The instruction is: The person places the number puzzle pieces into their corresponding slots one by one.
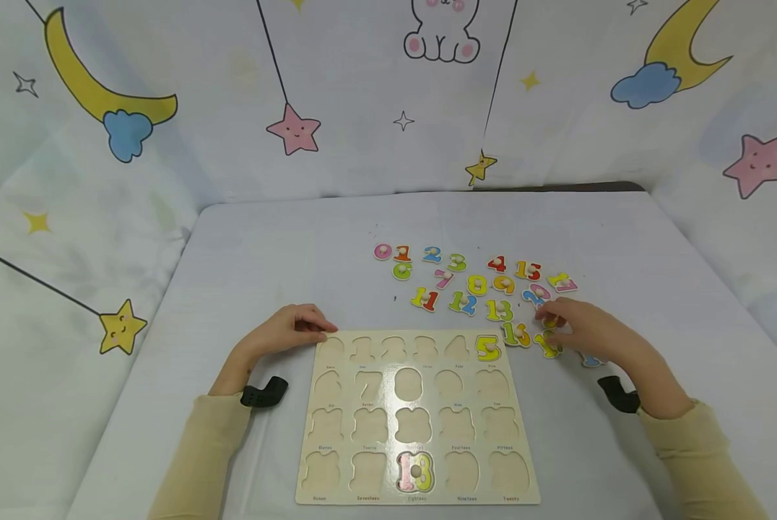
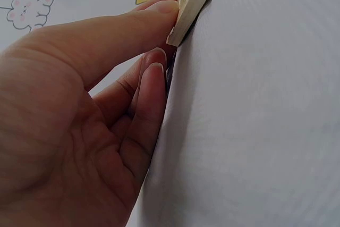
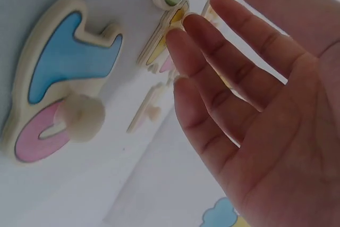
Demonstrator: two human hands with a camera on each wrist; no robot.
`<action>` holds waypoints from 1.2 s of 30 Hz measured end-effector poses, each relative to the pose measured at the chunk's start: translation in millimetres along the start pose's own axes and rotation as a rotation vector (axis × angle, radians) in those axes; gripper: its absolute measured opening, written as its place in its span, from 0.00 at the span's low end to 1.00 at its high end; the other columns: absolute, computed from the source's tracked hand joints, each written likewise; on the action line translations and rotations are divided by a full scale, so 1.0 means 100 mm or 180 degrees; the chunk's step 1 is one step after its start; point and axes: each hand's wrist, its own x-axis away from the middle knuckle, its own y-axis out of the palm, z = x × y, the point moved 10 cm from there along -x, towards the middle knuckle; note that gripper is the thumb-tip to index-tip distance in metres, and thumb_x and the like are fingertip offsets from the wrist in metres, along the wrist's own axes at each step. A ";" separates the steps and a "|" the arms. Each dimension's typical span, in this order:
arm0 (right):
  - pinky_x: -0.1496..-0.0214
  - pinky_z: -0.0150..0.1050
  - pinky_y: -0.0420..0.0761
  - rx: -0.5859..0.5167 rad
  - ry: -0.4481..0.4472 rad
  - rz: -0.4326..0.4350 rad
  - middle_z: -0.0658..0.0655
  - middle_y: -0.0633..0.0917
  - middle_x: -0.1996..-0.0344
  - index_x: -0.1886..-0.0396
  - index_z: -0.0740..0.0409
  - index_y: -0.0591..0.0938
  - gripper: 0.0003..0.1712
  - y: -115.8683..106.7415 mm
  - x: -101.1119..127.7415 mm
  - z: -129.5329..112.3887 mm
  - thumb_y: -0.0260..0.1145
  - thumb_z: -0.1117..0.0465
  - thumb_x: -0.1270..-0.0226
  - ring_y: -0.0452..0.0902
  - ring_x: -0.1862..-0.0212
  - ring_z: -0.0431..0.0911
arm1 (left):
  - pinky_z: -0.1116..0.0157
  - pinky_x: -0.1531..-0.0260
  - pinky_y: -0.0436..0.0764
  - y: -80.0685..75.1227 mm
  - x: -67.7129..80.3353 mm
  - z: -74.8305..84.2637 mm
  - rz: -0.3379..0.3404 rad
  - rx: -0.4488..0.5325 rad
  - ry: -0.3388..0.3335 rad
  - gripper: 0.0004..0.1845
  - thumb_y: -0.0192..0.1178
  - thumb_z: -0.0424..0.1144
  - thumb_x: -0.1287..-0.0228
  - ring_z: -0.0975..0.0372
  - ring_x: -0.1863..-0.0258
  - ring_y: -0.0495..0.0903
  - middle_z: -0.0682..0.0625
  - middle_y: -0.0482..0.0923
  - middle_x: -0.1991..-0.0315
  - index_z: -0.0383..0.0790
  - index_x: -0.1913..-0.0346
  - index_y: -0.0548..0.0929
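A wooden number puzzle board (image 1: 523, 462) lies flat near me, most of its recesses bare. A yellow 5 (image 1: 487, 348) sits in its top row, and a pink and yellow two-digit piece (image 1: 415, 471) in the bottom row. My left hand (image 1: 310, 328) rests at the board's far left corner. Its thumb (image 2: 159, 11) touches the board's corner (image 2: 183, 22) and its fingers curl loosely on the cloth. My right hand (image 1: 557, 321) hovers with straight fingers (image 3: 212, 51) over loose number pieces (image 1: 515, 334) beside the board. A blue and pink pegged piece (image 3: 58, 89) lies next to it.
More loose coloured numbers (image 1: 466, 278) are spread behind the board at centre right. A white cloth covers the table (image 1: 265, 245), and a moon-and-star backdrop (image 1: 291, 130) hangs behind and at both sides. Black straps (image 1: 265, 393) sit at both wrists.
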 end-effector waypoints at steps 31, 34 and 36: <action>0.69 0.37 0.73 -0.0051 0.0062 0.0055 0.50 0.74 0.71 0.61 0.61 0.74 0.22 0.07 0.11 0.05 0.77 0.66 0.54 0.68 0.67 0.47 | 0.67 0.63 0.73 0.01 -0.05 -0.36 0.0033 0.0047 0.0031 0.09 0.65 0.33 0.41 0.59 0.62 0.76 0.50 0.80 0.62 0.39 0.57 0.87; 0.68 0.36 0.74 -0.0156 0.0053 0.0096 0.50 0.76 0.69 0.58 0.60 0.75 0.21 0.06 0.14 0.08 0.75 0.67 0.51 0.69 0.66 0.47 | 0.67 0.62 0.74 0.01 -0.05 -0.36 0.0036 0.0025 0.0053 0.09 0.65 0.33 0.41 0.59 0.61 0.76 0.50 0.80 0.62 0.39 0.57 0.87; 0.66 0.37 0.75 -0.0234 0.0022 0.0106 0.51 0.77 0.66 0.57 0.61 0.75 0.20 0.05 0.17 0.09 0.73 0.68 0.49 0.71 0.64 0.48 | 0.67 0.62 0.74 0.01 -0.05 -0.36 0.0035 0.0025 0.0048 0.09 0.65 0.33 0.41 0.59 0.61 0.76 0.51 0.80 0.62 0.39 0.57 0.87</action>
